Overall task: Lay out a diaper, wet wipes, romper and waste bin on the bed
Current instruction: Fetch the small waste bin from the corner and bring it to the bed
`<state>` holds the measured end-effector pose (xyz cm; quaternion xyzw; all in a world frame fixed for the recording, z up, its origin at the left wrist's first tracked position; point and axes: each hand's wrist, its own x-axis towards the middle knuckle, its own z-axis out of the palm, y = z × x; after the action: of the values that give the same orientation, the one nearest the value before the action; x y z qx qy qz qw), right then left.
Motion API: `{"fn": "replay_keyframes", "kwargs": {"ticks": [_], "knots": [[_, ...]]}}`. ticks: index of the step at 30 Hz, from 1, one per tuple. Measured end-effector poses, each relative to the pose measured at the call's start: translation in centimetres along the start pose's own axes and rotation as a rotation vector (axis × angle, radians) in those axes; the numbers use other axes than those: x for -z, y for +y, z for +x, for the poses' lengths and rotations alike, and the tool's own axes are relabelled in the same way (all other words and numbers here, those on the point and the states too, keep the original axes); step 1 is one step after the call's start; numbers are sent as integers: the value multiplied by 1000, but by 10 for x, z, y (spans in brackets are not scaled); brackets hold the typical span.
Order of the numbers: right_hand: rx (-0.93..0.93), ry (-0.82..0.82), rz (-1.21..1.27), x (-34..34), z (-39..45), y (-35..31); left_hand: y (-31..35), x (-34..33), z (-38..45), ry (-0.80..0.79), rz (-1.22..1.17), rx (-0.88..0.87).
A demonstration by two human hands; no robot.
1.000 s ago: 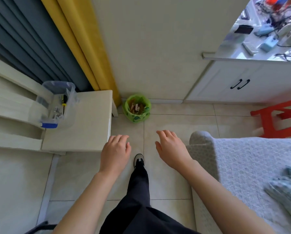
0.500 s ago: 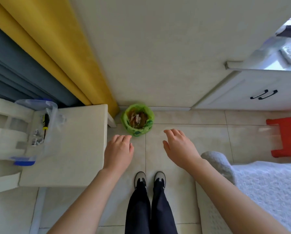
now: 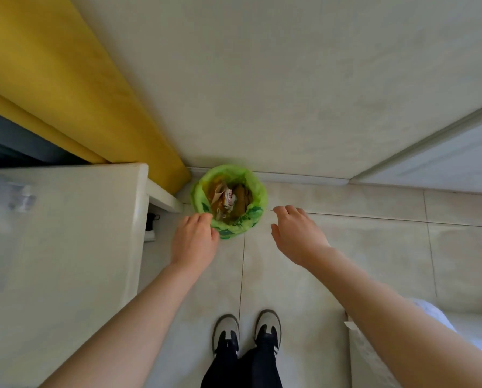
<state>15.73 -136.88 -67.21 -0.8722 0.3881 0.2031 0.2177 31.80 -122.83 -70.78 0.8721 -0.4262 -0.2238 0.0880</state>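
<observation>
Though both arms reach forward, neither hand holds anything. Nearest of all, below both wrists, stand the person's shoes [image 3: 247,330] on the tiled floor [image 3: 374,253], and behind the right forearm the corner of the bed [image 3: 441,317] just shows.

Ahead of those, the left hand [image 3: 194,242] hangs with fingers bent loosely downward; its fingertips look to meet the near-left edge of the green liner, but I cannot tell whether they touch it or only overlap it from this angle. To that hand's left runs the pale desk [image 3: 66,233]. The right hand [image 3: 297,236] is spread and relaxed, grasping nothing, a little apart from the bin on its right side.

Just beyond the fingertips of both sits the waste bin [image 3: 230,201], on the floor against the wall [image 3: 262,93], between the desk's corner and the yellow curtain [image 3: 80,93] behind it. It is lined with a loose green bag and already carries paper scraps and wrappers.

The risks I judge from here: if only the thin liner is pinched, it may slide off the rim or tear; a one-sided lift could tip the bin and spill rubbish onto the floor, or later onto the bed. The desk's corner crowds the left hand.
</observation>
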Motion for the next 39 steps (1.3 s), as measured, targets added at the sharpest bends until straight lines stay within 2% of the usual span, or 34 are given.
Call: {"fn": "replay_keyframes", "kwargs": {"ticks": [3,7,10,16,23,28,33,36,39], "knots": [[2,-32,3,-33,47,15,-16,-40,35,-27,-20,92],[24,-56,35,-72,101,32,-34,-82,73,-58,106,0],[32,-76,44,-98,135,41,-44,-103,101,-75,121,43],[-19,-120,107,-130,179,47,-68,-136,137,-107,-118,356],[-292,-175,613,-149,208,34,-80,-161,146,-164,-462,560],[-525,-180,1012,-149,209,39,-87,-172,148,-103,-636,691],[-636,-202,1120,-140,178,50,-83,-163,120,-130,-701,746],[-684,-201,1193,-125,151,55,-69,-148,93,-183,-815,796],[-675,-204,1214,-105,119,57,-53,-130,60,-165,-930,839]]}}
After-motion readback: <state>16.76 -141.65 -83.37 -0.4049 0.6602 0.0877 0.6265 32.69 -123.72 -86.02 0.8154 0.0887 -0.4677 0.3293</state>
